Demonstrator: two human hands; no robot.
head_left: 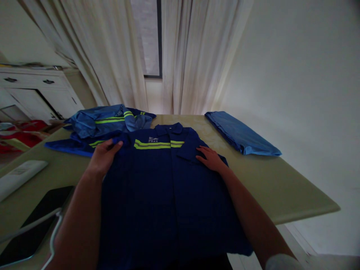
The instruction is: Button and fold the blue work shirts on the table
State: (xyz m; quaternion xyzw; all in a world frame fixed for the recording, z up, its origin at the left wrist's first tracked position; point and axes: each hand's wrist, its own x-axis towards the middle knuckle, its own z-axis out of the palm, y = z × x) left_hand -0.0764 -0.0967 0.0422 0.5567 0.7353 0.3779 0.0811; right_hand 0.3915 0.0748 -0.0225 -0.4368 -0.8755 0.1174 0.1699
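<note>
A dark blue work shirt (pixel 152 183) lies front up on the table, its collar at the far side and its hem hanging over the near edge. A yellow-green reflective band crosses its chest below a small white logo. My left hand (pixel 104 155) pinches the sleeve at the shirt's left side between thumb and fingers. On the other side, a short sleeve is folded inward over the chest. My right hand (pixel 209 157) lies on that sleeve with fingers stretched out, pressing on the cloth.
Rumpled blue garments with reflective bands (pixel 107 122) lie at the back left of the table (pixel 292 195). Folded lighter blue clothing (pixel 242 133) rests at the back right. A dark tablet-like device (pixel 36 221), a white cable (pixel 53 236) and a white box-like object (pixel 21 176) occupy the near left.
</note>
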